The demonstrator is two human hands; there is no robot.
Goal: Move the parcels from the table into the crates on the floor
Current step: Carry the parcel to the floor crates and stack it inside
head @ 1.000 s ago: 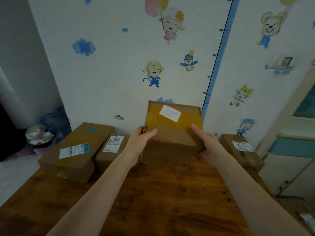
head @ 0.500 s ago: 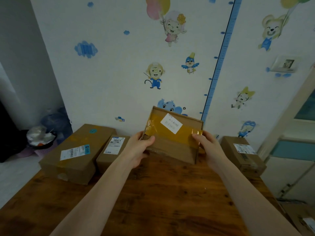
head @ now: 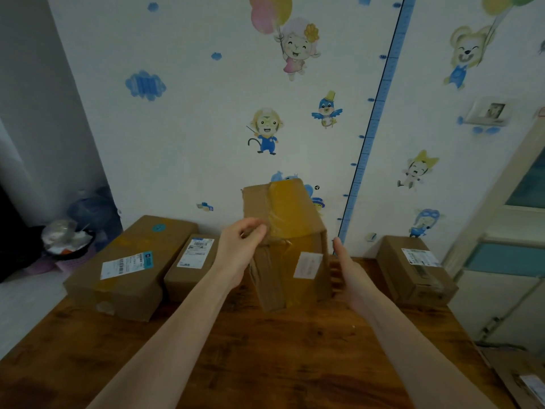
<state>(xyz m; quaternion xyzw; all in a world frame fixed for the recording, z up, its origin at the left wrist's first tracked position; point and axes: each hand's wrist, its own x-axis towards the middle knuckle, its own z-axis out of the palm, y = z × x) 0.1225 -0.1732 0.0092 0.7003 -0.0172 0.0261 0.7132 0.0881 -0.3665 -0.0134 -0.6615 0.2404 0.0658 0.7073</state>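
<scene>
Left hand [head: 241,246]: fingers curled over the upper left edge of the held parcel [head: 295,214], pinching the cardboard where the tape starts. Firm grasp.

Right hand [head: 351,276]: lies flat against the parcel's right side, fingertips on the cardboard, thumb pointing up and clear of it. It props more than it clutches.

Held parcel: brown carton between my two hands, above the middle of the table [head: 265,355] and tilted, top end leaning away toward the wall. A wide band of yellowish tape runs over the top and down the near face. White label [head: 308,265] on the near face, print too blurred to read. Lowest corner sits low over the wood; I cannot tell whether it touches.

On the table, left: a large carton [head: 129,270] with a label and a small teal sticker, and a narrow carton [head: 191,261] just beside it, near my left wrist. Right: another labelled carton [head: 415,267], well apart from my right hand.

Behind: white wall with cartoon stickers and a blue height ruler [head: 380,113]. Far left, on the floor, a bin [head: 67,240] with rubbish. At the bottom right corner, a labelled cardboard edge [head: 528,382], mostly cut off.
</scene>
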